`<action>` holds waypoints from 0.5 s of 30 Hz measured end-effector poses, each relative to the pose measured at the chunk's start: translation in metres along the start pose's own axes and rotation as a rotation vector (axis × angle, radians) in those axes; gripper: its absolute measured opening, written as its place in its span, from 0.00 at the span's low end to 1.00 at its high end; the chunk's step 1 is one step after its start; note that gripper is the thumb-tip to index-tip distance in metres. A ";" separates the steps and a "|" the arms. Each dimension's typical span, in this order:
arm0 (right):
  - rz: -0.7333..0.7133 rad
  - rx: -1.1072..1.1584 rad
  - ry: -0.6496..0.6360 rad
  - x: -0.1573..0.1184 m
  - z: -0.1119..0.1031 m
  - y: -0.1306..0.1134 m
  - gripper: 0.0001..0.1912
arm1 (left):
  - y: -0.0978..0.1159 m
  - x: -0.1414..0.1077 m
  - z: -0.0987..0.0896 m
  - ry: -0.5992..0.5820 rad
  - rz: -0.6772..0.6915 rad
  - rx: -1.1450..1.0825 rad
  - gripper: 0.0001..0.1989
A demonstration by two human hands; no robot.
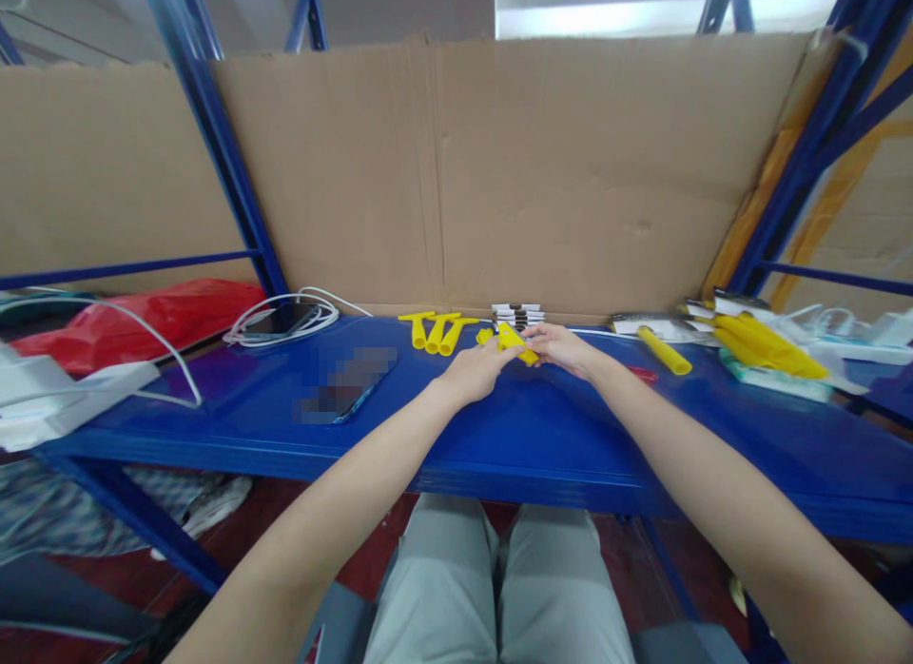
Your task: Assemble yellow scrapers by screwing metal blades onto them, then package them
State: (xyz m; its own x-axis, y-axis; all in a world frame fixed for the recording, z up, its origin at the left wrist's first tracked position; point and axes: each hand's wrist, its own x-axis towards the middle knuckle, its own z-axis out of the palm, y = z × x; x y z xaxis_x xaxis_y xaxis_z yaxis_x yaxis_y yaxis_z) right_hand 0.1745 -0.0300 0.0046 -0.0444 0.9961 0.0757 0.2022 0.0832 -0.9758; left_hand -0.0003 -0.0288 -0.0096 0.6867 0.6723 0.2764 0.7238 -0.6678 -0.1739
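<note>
Both hands, left [476, 371] and right [560, 348], fingers closed on one yellow part [514, 343]; three yellow tubes [437, 334] left of them on bench [549, 426].

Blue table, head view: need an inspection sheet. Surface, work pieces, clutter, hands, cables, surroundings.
Surface: blue table; spills: nothing seen
Work pieces: yellow piece in both hands; three yellow T-shaped parts to its left
Clutter: dark flat object, partly pixelated; red bag, far left; yellow tube, right
Hands: left hand and right hand meet at the yellow piece
Cables: white cable coiled, left rear
Surroundings: cardboard behind; blue frame
</note>
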 end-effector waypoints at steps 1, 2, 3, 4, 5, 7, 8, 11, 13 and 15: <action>-0.003 0.001 -0.004 0.000 0.000 0.000 0.11 | 0.001 0.001 0.001 0.011 -0.004 0.008 0.28; -0.005 0.001 -0.008 0.001 0.001 0.000 0.11 | 0.002 0.002 0.001 0.017 -0.010 0.012 0.28; -0.006 0.001 -0.013 0.001 0.001 0.000 0.11 | 0.003 0.002 0.002 0.019 -0.016 0.011 0.27; -0.006 -0.002 -0.017 0.001 0.001 0.000 0.11 | 0.003 0.003 0.003 0.020 -0.018 0.008 0.27; -0.005 -0.006 -0.020 0.002 0.001 0.001 0.11 | 0.004 0.004 0.003 0.019 -0.018 0.002 0.27; -0.006 -0.014 -0.022 0.003 0.000 0.002 0.11 | 0.003 0.004 0.004 0.018 -0.012 -0.017 0.28; -0.008 -0.016 -0.022 0.004 0.000 0.002 0.10 | 0.003 0.005 0.004 0.020 -0.010 -0.031 0.28; -0.013 -0.011 -0.020 0.004 -0.001 0.004 0.10 | 0.001 0.005 0.004 0.029 -0.010 -0.087 0.28; -0.010 -0.004 -0.011 0.004 -0.001 0.004 0.10 | 0.000 0.004 0.004 0.041 -0.009 -0.135 0.27; -0.002 0.002 -0.004 0.003 -0.001 0.003 0.10 | -0.001 0.004 0.004 0.062 -0.011 -0.185 0.27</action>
State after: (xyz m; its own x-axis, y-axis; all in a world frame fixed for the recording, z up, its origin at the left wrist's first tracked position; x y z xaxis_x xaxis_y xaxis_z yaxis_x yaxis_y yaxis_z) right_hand 0.1755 -0.0267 0.0019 -0.0488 0.9959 0.0768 0.2000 0.0851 -0.9761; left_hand 0.0020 -0.0238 -0.0124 0.6695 0.6623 0.3364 0.7021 -0.7120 0.0044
